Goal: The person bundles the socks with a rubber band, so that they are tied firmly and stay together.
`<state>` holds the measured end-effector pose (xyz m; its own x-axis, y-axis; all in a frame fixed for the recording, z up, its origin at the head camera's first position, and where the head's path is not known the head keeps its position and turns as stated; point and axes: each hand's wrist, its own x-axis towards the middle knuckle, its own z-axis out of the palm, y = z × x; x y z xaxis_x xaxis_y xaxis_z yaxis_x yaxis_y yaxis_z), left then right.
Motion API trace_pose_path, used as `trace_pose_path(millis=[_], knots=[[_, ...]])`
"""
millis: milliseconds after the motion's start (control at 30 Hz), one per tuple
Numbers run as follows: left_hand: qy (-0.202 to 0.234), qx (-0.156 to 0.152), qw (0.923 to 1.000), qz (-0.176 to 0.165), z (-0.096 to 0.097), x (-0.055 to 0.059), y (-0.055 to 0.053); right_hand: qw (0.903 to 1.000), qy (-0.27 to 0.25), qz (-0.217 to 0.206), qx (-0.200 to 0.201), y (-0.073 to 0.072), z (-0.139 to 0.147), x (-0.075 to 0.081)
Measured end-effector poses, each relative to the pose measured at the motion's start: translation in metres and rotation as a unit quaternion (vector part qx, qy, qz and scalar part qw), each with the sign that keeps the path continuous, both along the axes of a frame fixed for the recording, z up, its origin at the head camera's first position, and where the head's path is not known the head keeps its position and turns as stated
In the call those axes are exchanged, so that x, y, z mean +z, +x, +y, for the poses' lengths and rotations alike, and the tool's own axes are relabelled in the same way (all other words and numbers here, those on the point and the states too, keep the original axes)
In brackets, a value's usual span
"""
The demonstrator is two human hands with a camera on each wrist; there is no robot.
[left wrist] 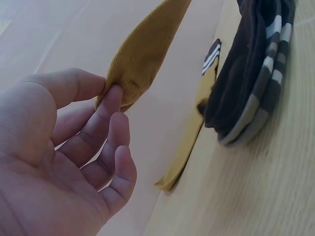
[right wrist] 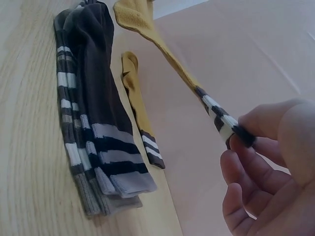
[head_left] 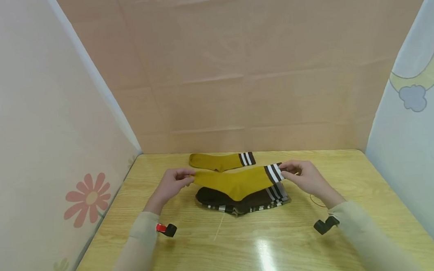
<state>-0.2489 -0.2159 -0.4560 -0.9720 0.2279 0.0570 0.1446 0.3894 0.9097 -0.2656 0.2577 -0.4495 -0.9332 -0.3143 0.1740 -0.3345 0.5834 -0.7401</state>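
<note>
A mustard-yellow sock (head_left: pixel 234 181) with a dark cuff and white stripes is stretched level between both hands, raised over a pile of socks. My left hand (head_left: pixel 173 185) pinches its toe end between thumb and fingertips. At the other end, my right hand (head_left: pixel 304 176) pinches the striped cuff (right wrist: pixel 221 118). Below it lies the pile of dark socks (right wrist: pixel 103 88), some with grey and white stripes, partly hidden by the raised sock in the head view. A second mustard sock (head_left: pixel 218 161) of the same pattern lies flat on the table behind the pile.
The wooden table (head_left: pixel 193 251) is bounded by a tan backdrop (head_left: pixel 243 68) at the back. Pale printed panels (head_left: pixel 47 132) stand along both sides. A thin reddish loop (head_left: pixel 318 202) lies on the table near my right wrist.
</note>
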Motion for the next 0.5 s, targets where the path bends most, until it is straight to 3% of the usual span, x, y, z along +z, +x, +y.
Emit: trace_pose_path(millis=[333,500], knots=[[-0.014,-0.016,0.9993,-0.030,-0.004,-0.009,0.010,0.9992,-0.015,-0.037,-0.005,0.008,0.002,-0.013],[-0.008,-0.018,0.9990,-0.040,-0.003,-0.017,0.012,0.9993,-0.013,-0.035,-0.007,0.010,0.003,-0.024]])
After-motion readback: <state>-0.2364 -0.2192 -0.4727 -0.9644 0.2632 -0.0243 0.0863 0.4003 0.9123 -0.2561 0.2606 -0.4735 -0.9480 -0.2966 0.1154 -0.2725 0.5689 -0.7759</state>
